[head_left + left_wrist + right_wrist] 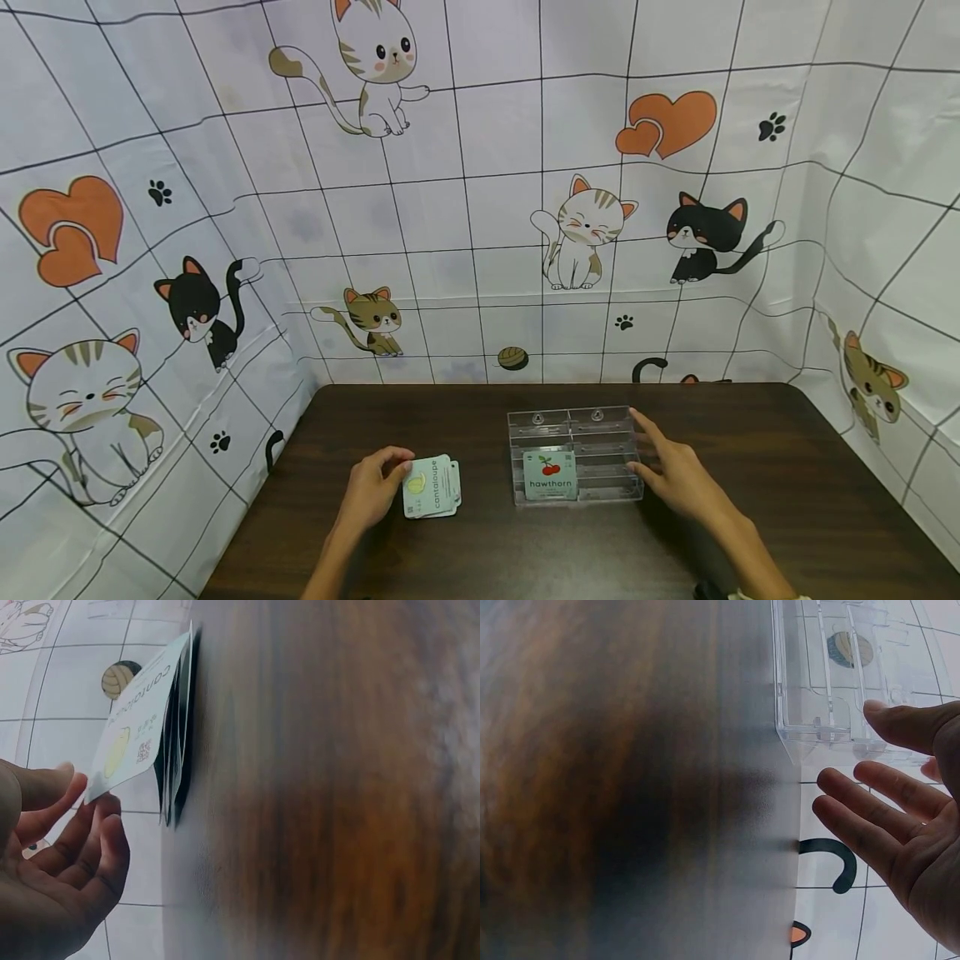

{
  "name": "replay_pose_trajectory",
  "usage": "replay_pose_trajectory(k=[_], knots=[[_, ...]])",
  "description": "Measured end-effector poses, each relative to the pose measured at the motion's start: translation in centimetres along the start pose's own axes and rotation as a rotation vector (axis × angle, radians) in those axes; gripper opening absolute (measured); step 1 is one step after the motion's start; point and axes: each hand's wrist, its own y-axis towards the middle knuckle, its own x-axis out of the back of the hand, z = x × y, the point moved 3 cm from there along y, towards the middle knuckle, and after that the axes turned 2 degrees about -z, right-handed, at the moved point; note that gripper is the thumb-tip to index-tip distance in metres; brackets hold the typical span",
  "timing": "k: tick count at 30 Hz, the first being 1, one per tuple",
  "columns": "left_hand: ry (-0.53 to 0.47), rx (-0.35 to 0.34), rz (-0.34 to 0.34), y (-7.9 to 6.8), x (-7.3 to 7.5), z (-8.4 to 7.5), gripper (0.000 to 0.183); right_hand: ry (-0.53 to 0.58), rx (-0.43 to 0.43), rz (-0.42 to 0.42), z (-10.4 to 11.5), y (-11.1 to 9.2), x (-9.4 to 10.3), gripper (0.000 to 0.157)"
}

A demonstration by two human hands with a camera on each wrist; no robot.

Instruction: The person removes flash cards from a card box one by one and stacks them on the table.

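My left hand (372, 486) pinches the edge of the top card, the cantaloupe card (425, 487), between thumb and fingers. In the left wrist view that cantaloupe card (135, 720) tilts up at the pinched corner, with more cards (176, 761) under it. A clear plastic rack (607, 479) with tiered slots stands to the right, a hawthorn card (550, 476) in its lower left part. Beside the rack's right side is my right hand (678, 473), fingers spread. The right wrist view shows the thumb of the right hand (907, 817) close to the clear rack (817, 731); contact is unclear.
A dark brown wooden table (480, 558) carries the cards and the rack. Behind and at both sides hangs a white gridded sheet (495, 217) printed with cats, hearts and paw marks.
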Motion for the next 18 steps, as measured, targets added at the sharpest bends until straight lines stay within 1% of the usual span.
replay_pose_trajectory(k=[7,18], knots=[[0.029,-0.021,-0.004,-0.11,0.10,-0.06,0.016,0.001,-0.006,0.005,-0.08,-0.03,-0.09,0.091],[0.010,-0.028,0.006,-0.08,0.55,-0.50,0.017,-0.003,-0.034,0.015,0.08,0.10,0.00,0.090]])
